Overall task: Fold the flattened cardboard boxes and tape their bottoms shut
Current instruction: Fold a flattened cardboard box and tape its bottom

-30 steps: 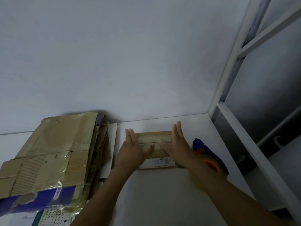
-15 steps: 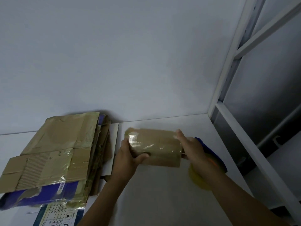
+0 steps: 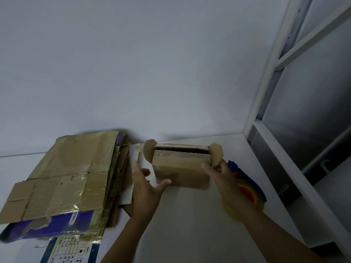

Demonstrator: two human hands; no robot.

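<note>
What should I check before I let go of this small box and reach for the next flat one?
1. Small box stands on the table, opening up: ok.
2. Bottom taped shut: cannot tell, the underside is hidden.
3. Left hand free: ok, fingers straight, thumb just touching the box's lower corner.
4. Right hand free: cannot tell, its fingers are at the right end flap and may pinch it.
5. Tape dispenser handy: ok, on the table beside the right forearm.
6. Stack of flattened boxes available: ok, left of the box.
</note>
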